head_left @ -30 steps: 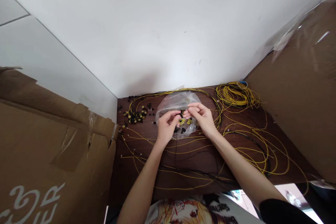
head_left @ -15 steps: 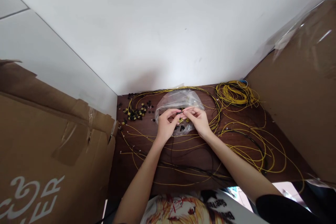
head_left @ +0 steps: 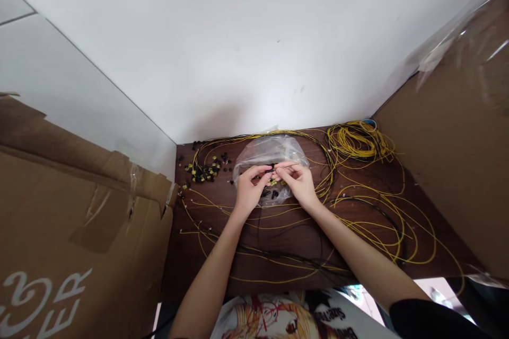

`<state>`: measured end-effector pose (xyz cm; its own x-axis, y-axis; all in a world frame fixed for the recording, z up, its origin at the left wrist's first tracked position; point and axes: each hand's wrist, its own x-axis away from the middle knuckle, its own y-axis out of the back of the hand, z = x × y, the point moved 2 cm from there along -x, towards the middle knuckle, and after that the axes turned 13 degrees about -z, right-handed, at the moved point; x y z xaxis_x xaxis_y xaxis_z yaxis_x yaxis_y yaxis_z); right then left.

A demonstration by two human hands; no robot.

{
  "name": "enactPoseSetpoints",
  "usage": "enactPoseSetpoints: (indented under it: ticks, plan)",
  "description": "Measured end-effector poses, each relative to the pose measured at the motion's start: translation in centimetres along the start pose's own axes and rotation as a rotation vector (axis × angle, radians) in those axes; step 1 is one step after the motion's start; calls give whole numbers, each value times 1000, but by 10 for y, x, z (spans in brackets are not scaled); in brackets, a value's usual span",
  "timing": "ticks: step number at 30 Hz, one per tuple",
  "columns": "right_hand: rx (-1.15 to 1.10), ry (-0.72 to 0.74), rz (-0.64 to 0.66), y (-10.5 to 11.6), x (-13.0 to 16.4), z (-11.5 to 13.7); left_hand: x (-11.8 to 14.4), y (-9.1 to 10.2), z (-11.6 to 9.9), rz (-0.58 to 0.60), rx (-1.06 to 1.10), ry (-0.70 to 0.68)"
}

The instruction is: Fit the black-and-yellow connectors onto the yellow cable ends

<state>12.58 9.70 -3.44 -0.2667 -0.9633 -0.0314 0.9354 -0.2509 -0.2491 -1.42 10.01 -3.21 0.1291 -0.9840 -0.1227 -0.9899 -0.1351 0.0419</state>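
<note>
The wall point(head_left: 262, 47) rises beyond both hands, with one box point(head_left: 87, 222) well out to the left hand's left and another box point(head_left: 457, 153) to the right hand's right. Under the hands lies the table point(head_left: 186, 270). The left hand point(head_left: 251, 185) and right hand point(head_left: 299, 185) nearly meet fingertip to fingertip. A bag point(head_left: 254, 151) spreads beneath and just beyond them, and a coil point(head_left: 353, 143) sits beyond the right hand, to its right. Caps point(head_left: 204, 172) are heaped to the left hand's left. Between the fingertips is a dark piece point(head_left: 271, 168): the left finger and thumb seem closed on it, and the right hand pinches narrowly, apparently on a thin strand point(head_left: 293, 164); exact contact is too small to tell. The step looks like fine joint work on piece and strand; the next move calls for steady pinches and close alignment.
</note>
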Motion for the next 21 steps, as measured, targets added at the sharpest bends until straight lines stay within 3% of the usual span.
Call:
enactPoseSetpoints:
  ticks: [6,16,21]
  plan:
    - [31,20,31,0,3,0,0,1,-4,-10,-4,39]
    - [139,133,-18,3,7,-3,-1,3,-5,-43,-80,-67]
    - [81,97,-29,2,6,1,0,4,-4,-36,-95,-84]
